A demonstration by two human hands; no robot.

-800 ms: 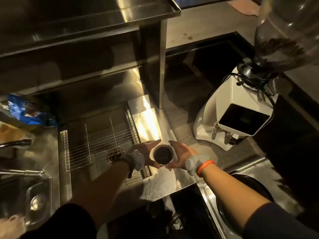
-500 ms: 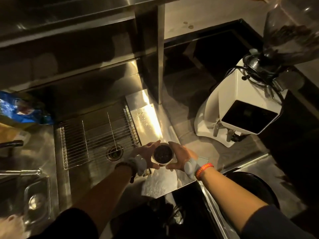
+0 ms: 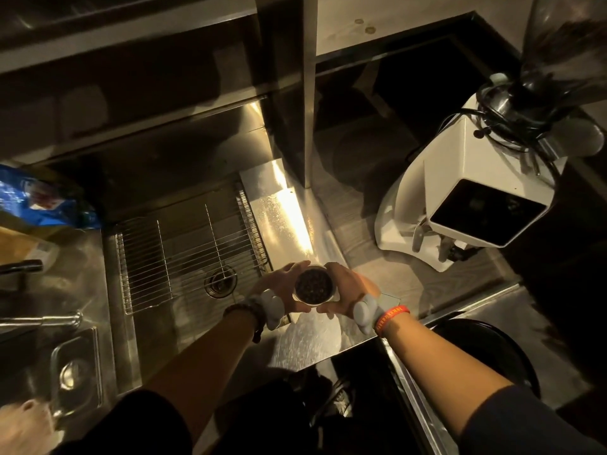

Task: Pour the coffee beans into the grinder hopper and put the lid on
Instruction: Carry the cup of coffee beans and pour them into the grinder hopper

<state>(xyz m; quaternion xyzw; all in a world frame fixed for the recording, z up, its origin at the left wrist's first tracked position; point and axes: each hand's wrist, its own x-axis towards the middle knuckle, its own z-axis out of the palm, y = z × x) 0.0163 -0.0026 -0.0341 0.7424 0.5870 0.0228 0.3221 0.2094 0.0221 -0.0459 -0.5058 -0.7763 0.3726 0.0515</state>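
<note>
A small round cup of dark coffee beans (image 3: 314, 286) is held upright over the steel counter, just right of the sink. My left hand (image 3: 283, 288) cups its left side and my right hand (image 3: 350, 289) cups its right side. The white coffee grinder (image 3: 460, 198) stands on the counter at the right. Its clear hopper (image 3: 571, 44), part full of dark beans, rises toward the top right corner and is cut off by the frame edge. No hopper lid shows.
A steel sink with a wire rack (image 3: 184, 254) and drain (image 3: 220, 281) lies left of my hands. A blue bag (image 3: 36, 201) sits far left, a tap (image 3: 42, 320) below it. A steel post (image 3: 308, 93) stands behind. A black round bin (image 3: 492, 353) is at lower right.
The view has shifted so that the grinder and hopper sit further up and right. Both hands keep hold of the cup with little movement.
</note>
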